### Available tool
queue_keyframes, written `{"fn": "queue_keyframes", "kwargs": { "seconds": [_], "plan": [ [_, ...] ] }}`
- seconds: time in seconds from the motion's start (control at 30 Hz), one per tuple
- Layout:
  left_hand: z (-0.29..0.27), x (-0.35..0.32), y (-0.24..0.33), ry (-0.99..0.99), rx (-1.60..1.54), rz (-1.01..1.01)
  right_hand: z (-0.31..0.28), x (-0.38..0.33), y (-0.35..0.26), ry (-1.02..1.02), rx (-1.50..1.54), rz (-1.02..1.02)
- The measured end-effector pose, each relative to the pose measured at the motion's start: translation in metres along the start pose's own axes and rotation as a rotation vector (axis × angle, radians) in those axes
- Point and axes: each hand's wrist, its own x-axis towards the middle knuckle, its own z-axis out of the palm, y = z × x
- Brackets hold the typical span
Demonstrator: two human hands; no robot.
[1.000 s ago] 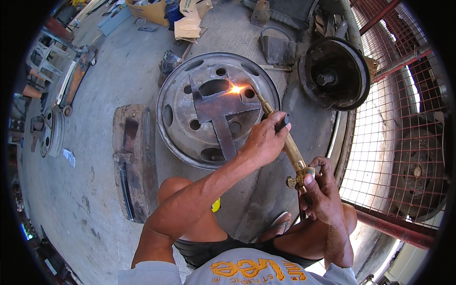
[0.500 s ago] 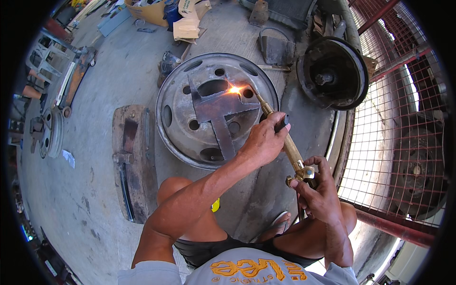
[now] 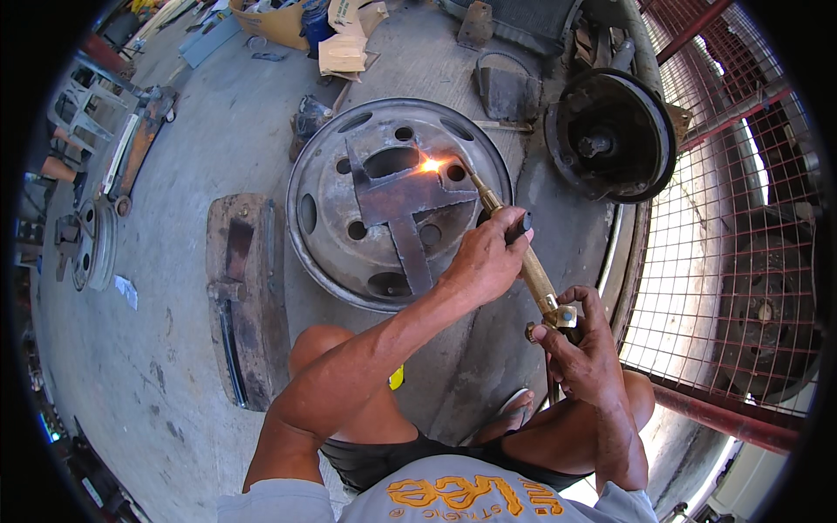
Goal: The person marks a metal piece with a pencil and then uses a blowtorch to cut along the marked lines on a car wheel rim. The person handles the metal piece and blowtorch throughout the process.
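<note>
A brass cutting torch (image 3: 540, 281) slants up and left from my hands, its tip at a bright orange-white glow (image 3: 431, 165) on the edge of a dark, jagged steel plate (image 3: 388, 200). The plate lies across a grey truck wheel rim (image 3: 318, 261) on the ground. My left hand (image 3: 488, 257) wraps round the torch's front part, with a black knob showing between the fingers. At the rear valve block, my right hand (image 3: 586, 349) grips the torch, thumb and fingers closed by a brass knob. A hose hangs below it, partly hidden by that hand.
A rusty steel block (image 3: 248, 305) lies left of the rim. To the right stand a dark brake drum (image 3: 610, 135) and a red mesh fence (image 3: 724, 218). Cardboard (image 3: 342, 52) and scrap metal lie beyond. My sandalled foot (image 3: 510, 414) is close behind the torch.
Almost nothing differs. The torch tip and glow stay at nearly the same spot on the plate, and both hands keep their hold.
</note>
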Motion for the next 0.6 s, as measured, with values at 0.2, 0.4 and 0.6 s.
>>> {"fn": "queue_keyframes", "kwargs": {
  "seconds": [0.2,0.4,0.6],
  "plan": [
    [-0.0008,-0.0001,-0.0007,-0.016,0.003,0.010,-0.0006,-0.0007,-0.0014,-0.001,-0.014,0.018],
    [-0.0004,0.0005,-0.0018,-0.018,0.006,0.011,-0.0006,0.0002,-0.0009,-0.002,-0.016,0.012],
    [-0.0002,0.0018,-0.0039,-0.022,0.015,0.021,-0.0018,0.0002,-0.0003,-0.005,-0.010,0.012]
  ]
}}
